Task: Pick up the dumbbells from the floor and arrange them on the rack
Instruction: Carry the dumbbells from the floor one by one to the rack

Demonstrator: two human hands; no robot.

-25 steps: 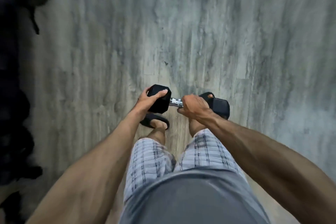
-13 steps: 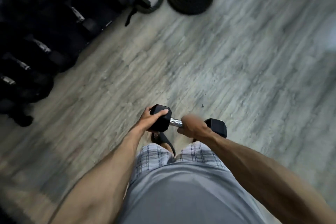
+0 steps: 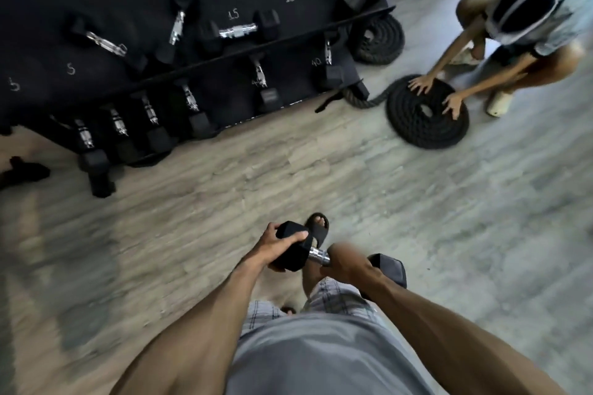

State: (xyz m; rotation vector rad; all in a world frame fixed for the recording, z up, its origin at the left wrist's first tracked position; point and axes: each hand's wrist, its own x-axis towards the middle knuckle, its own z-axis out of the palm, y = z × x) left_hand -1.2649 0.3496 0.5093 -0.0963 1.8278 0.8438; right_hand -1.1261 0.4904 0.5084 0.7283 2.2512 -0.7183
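Crosswise, dumbbell (image 3: 316, 256) held left-to-right by both hands.

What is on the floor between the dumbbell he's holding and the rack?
Only bare wood floor, in the head view, between the held dumbbell and the rack.

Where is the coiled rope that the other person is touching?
Head view, upper right: the coiled rope lies flat on the floor, just right of the dumbbell rack.
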